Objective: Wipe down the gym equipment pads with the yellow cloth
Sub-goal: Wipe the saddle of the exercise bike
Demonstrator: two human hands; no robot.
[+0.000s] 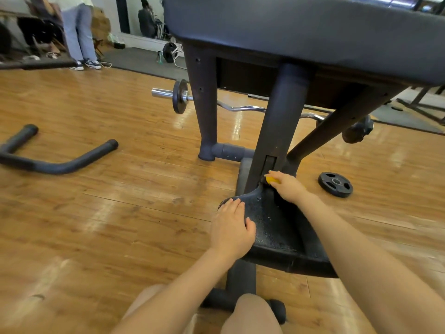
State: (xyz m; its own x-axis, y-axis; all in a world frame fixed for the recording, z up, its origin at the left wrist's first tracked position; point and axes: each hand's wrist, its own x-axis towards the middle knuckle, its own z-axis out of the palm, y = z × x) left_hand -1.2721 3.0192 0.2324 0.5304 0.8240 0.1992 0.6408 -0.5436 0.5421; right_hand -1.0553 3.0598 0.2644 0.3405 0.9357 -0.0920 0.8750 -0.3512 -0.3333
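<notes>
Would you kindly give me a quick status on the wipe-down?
Right hand grips yellow cloth at the post base. Left hand rests flat on seat pad. Nothing in the way.

The room is evenly and fairly brightly lit, and the glossy wooden floor (pixel 101 194) throws back pale streaks of glare, strongest under the curl bar (pixel 243 108) and at the floor's right edge. The wide lens bows straight lines toward the picture's edges (the big pad (pixel 301 32) at the top looms and curves), and the far background is soft. Shadows are faint and diffuse, darkest under the seat (pixel 284 237).
</notes>
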